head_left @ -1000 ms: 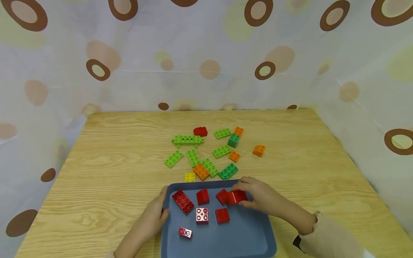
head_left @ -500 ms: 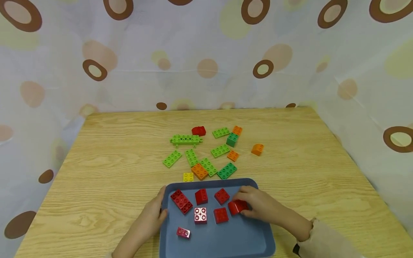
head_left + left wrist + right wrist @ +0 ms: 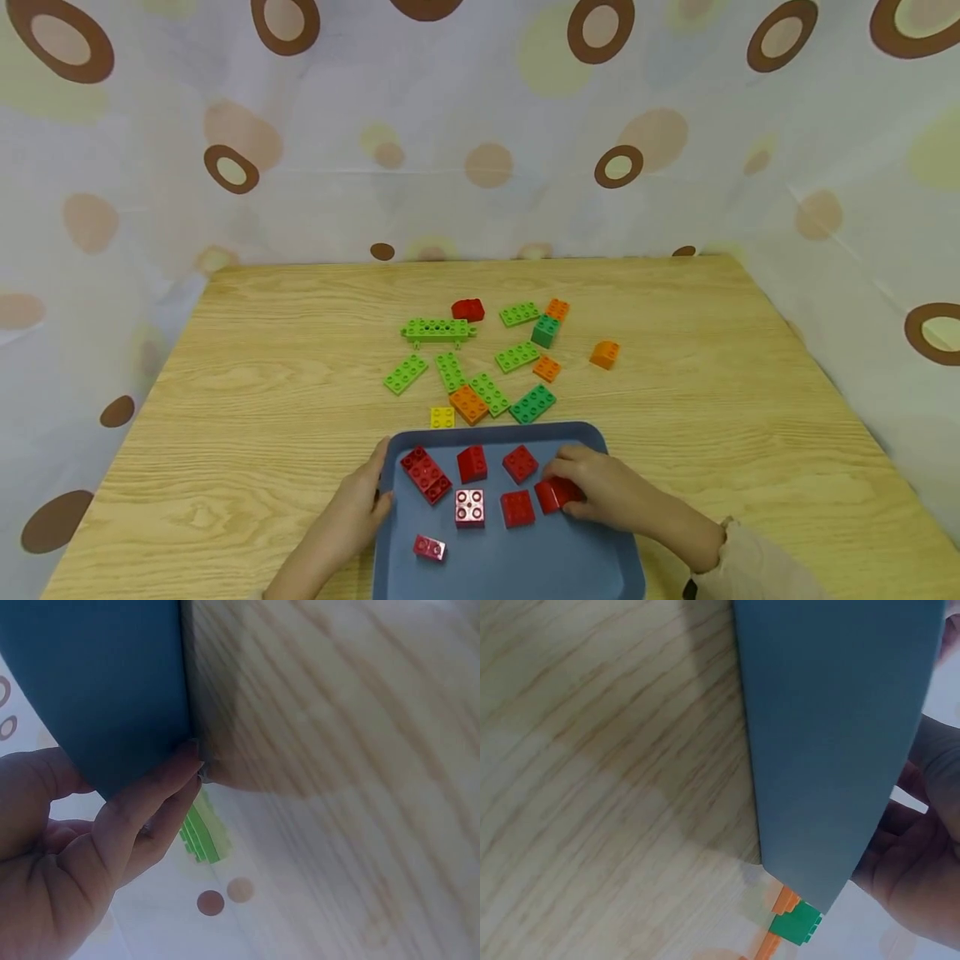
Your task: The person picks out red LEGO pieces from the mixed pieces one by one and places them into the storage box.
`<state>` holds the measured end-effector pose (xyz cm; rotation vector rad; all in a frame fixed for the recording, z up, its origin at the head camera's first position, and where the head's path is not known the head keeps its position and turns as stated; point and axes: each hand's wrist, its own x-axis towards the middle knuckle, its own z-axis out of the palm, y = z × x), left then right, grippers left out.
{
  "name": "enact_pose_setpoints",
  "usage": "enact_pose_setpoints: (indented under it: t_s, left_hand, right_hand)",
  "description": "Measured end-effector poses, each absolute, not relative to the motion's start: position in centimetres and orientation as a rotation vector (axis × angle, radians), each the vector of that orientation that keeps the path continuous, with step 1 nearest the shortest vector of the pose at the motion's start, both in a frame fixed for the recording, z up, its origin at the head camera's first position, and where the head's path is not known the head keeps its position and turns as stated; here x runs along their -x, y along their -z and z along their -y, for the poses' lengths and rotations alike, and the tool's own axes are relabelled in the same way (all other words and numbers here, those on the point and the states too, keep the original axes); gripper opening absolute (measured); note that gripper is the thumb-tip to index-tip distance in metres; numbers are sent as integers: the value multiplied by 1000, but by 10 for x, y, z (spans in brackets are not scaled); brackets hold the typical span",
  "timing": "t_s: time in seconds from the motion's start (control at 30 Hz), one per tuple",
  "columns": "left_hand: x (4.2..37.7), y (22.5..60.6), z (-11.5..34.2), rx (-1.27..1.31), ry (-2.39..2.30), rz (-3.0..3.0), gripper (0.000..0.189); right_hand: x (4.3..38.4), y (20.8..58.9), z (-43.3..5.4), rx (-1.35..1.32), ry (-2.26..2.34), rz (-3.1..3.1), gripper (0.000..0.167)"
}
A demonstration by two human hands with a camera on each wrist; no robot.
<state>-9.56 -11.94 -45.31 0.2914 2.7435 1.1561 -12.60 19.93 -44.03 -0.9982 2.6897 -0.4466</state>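
Observation:
A grey-blue tray lies at the table's near side with several red bricks in it. My left hand holds its left wall; in the left wrist view the fingers lie along the outside, the thumb at the rim. Inside the tray's right part, my right hand pinches a shiny red curved brick, partly hidden by the fingers. Left of it sits a red square brick, with a red four-stud brick just beyond. In the right wrist view the tray wall hides the held brick.
Beyond the tray lie several loose bricks: a light green wheeled base, a dark green brick, an orange brick, a yellow brick and a red brick. An orange sloped brick lies farther right. A spotted cloth hangs behind.
My right hand has brought the red curved brick nearer me, away from the four-stud brick to beside the square one. The left hand stays at the tray's wall.

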Motion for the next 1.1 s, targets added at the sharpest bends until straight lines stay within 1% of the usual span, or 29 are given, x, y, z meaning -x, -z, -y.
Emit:
enact_pose_setpoints:
  t_s: [0.1, 0.23, 0.37, 0.53, 0.7, 0.87, 1.1]
  left_hand:
    - [95, 452, 120, -284, -1149, -2746, 63]
    - [94, 452, 120, -283, -1150, -2749, 62]
    - [93, 452, 120, -275, -1150, -2750, 63]
    - [93, 453, 120, -290, -1146, -2759, 63]
    - [93, 453, 119, -268, -1141, -2755, 63]
    - [94, 453, 118, -280, -1141, -2758, 64]
    - [93, 453, 118, -288, -1170, -2757, 63]
  right_hand:
    - [126, 436, -198, 994, 456, -2683, 31]
    - [129, 421, -198, 1014, 494, -2692, 30]
    - [141, 403, -197, 1054, 537, -2758, 27]
    - [168, 390, -191, 1099, 597, -2858, 26]
    - [204, 389, -180, 1093, 729, -2908, 27]
    - [237, 391, -164, 1005, 857, -2917, 31]
    - [271, 394, -140, 934, 871, -2914, 35]
